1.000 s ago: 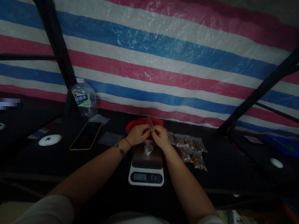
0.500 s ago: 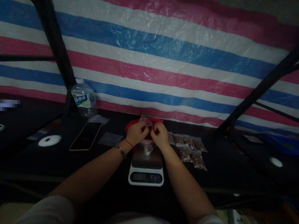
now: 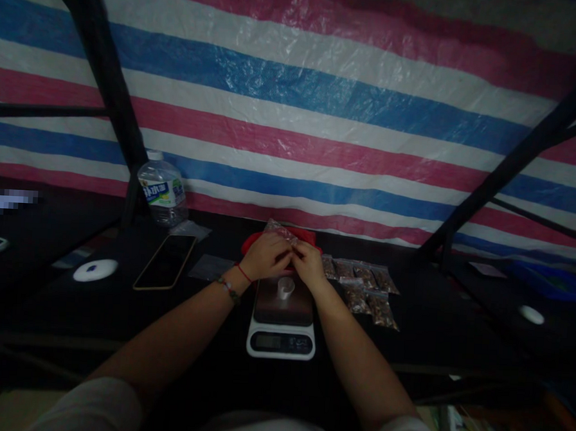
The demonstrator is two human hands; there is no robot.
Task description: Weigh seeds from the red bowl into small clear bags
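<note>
My left hand (image 3: 265,256) and my right hand (image 3: 308,263) meet above the far end of a small kitchen scale (image 3: 282,321). Both pinch a small clear plastic bag (image 3: 279,230) that sticks up between the fingertips. A little white cup (image 3: 285,287) stands on the scale's dark platform, just below my hands. Behind my hands sits a red bowl (image 3: 252,241), mostly hidden. Right of the scale lie several filled little bags (image 3: 364,286) of brown bits.
On the dark table (image 3: 431,326), left of the scale: an empty flat bag (image 3: 212,267), a phone (image 3: 166,261), a white round puck (image 3: 95,270) and a water bottle (image 3: 162,189). Black poles rise on both sides against a striped tarp (image 3: 322,114). Another white puck (image 3: 531,314) lies at right.
My hands stayed in place above the scale while the fingers worked the small bag; it now stands a bit higher and more crumpled between them.
</note>
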